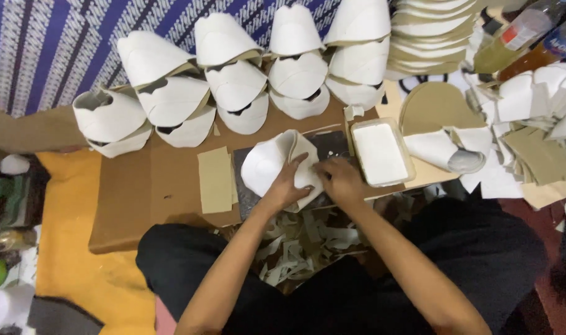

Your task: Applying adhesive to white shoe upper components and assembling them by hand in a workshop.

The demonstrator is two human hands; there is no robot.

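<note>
White shoe upper (272,162): gripped by both hands, left hand (289,186) at 5 o'clock edge, right hand (340,180) at 3 o'clock.

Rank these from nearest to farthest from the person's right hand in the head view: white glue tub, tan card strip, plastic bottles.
From the right hand:
1. White glue tub, just beside it on the right.
2. Tan card strip, left, past the left hand.
3. Plastic bottles, top right corner.

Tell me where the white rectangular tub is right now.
In the head view, the white rectangular tub sits on the brown board right of centre, just beyond the right hand, beside the tan sole-shaped piece.
</note>
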